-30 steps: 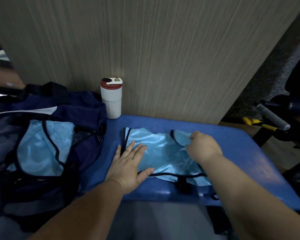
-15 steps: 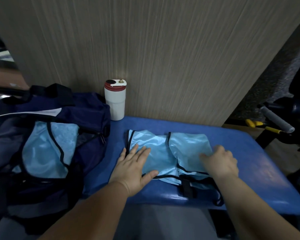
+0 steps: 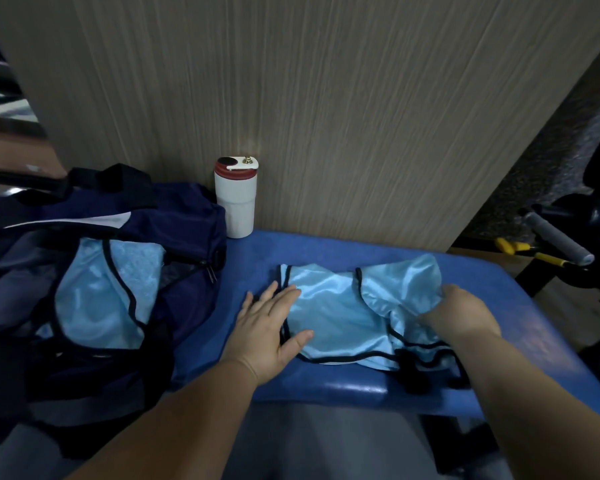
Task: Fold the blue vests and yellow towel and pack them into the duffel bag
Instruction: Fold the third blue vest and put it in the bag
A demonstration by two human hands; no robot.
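A light blue vest with black trim lies partly folded on the blue padded bench. My left hand presses flat on the vest's left edge, fingers straight. My right hand grips the vest's right part, and the cloth bunches up and rises over its fingers. At the left the dark navy duffel bag stands open, with another light blue vest lying folded inside it. No yellow towel shows.
A white tumbler with a red lid stands against the wood-grain wall between bag and vest. Dark gym equipment with a grey padded bar and yellow-handled parts stands at the right, beyond the bench's end.
My right hand went from resting flat on the folded right part to gripping it and lifting the cloth up. The left hand stays pressed on the left edge.
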